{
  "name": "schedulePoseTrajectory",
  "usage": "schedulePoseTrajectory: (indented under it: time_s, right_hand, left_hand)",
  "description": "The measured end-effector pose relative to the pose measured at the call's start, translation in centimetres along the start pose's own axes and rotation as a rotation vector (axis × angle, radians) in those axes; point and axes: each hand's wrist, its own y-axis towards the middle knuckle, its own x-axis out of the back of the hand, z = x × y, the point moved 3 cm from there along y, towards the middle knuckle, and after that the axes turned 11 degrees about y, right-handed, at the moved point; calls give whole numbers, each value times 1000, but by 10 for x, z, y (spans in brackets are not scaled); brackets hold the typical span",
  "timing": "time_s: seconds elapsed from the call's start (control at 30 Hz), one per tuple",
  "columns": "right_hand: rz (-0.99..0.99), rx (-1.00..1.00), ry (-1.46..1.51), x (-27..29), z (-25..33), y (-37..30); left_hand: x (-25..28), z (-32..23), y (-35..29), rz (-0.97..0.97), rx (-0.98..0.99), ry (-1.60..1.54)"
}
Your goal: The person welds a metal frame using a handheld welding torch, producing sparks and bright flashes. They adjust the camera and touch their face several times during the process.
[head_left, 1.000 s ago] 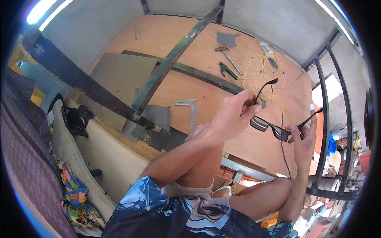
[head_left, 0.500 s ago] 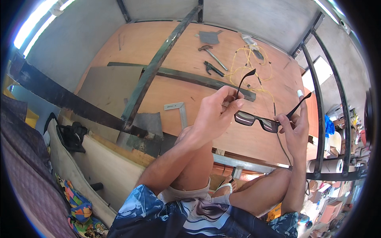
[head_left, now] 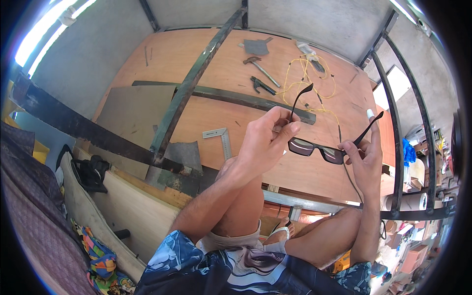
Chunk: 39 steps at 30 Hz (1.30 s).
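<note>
A pair of dark-framed glasses [head_left: 316, 149] with its temples unfolded is held up before me in both hands. My left hand [head_left: 269, 135] pinches the left temple close to the hinge between thumb and fingers. At the other side, my right hand [head_left: 364, 160] grips the right hinge area, its thumb against the frame and a finger with a white wrap on its tip pointing up. The lenses are tinted and reflect some light. Beneath the glasses lies the wooden board [head_left: 295, 177].
On the board rest a hammer [head_left: 263, 72], a welding clamp [head_left: 263, 85] with yellow cable [head_left: 290, 89], a metal square [head_left: 225, 141] and grey cloth pieces [head_left: 256, 46]. A dark steel bar [head_left: 199, 78] crosses above the board; steel rails [head_left: 388, 108] stand at right.
Both hands keep the same hold on the glasses. Everything in view has shifted very slightly; nothing was let go or picked up.
</note>
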Motion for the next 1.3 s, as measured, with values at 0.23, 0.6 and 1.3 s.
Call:
schedulePoseTrajectory:
  time_s: [0.23, 0.6, 1.3]
  right_hand:
    - [-15, -38, 11, -1, 3, 1]
    - [33, 215, 205, 14, 41, -29]
    - [455, 664, 640, 34, 85, -66]
  left_hand:
    - [-1, 4, -1, -22, 18, -49]
    - [25, -21, -23, -69, -394, -156]
    - [43, -84, -70, 90, -785, -447]
